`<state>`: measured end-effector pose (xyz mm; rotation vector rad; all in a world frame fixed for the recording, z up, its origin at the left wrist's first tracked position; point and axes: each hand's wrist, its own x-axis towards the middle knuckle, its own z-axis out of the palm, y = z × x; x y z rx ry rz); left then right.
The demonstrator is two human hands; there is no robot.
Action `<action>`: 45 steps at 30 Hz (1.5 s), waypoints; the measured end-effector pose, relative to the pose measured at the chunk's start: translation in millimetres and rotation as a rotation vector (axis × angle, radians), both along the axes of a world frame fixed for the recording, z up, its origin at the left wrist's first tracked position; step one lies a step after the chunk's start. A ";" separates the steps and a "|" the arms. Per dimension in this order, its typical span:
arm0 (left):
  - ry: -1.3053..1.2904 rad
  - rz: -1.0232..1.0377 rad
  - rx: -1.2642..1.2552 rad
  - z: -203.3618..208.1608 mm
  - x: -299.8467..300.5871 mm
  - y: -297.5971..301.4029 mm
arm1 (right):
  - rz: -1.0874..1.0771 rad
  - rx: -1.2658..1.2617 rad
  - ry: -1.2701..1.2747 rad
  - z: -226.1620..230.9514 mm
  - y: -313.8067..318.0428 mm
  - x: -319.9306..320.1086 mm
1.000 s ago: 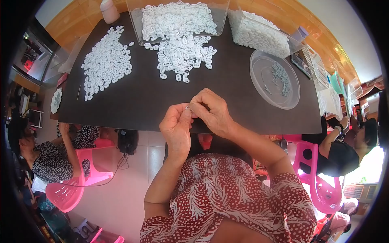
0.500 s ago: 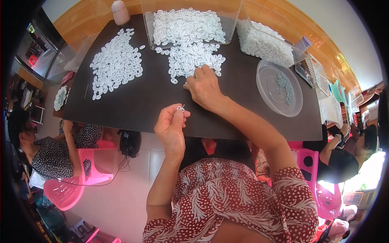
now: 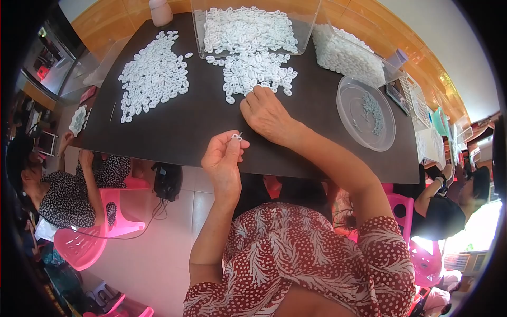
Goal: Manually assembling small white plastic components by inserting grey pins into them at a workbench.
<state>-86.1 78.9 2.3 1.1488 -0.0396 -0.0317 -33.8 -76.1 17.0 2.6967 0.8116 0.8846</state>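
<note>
Orange tiles [image 3: 108, 22] line the lower wall of the room, and pale tiles cover the floor [image 3: 158, 224]. A dark table [image 3: 203, 132] spreads in front of the person. To the left, a co-worker in black-and-white patterned clothing [image 3: 66, 203] sits on a pink chair [image 3: 76, 245]; to the right sits another in black [image 3: 441, 214].

At the far edge of the table stands a clear bin [image 3: 305, 33] full of small white oval pieces, with a second loaded bin [image 3: 391, 74] angled to its right. A wide heap of white pieces [image 3: 156, 76] lies on the left of the table, and a middle heap [image 3: 259, 71] lies directly in front of the first bin. Near the right end is a round clear tray [image 3: 349, 119].

The right hand [image 3: 266, 113] reaches over the near edge of the middle heap, fingers curled down; its fingertips are partly hidden, so I cannot tell whether they hold a piece. The left hand [image 3: 223, 158] is raised over the table's near edge, thumb and fingers pinched together on a white piece [image 3: 235, 137]. Thin grey slivers [image 3: 374, 111] lie in the tray, and a similar sliver [image 3: 241, 133] juts up at the pinched piece.
</note>
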 end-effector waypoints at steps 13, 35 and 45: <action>0.073 -0.040 -0.088 11.6 -4.6 -6.4 | -0.052 1.611 0.896 22.4 9.0 -46.1; 0.000 -0.075 0.018 18.2 -31.2 -22.4 | -0.085 2.054 0.828 15.8 -5.1 -88.6; 0.010 -0.088 0.086 18.7 -37.5 -29.2 | -0.082 2.045 0.765 12.3 -0.6 -94.7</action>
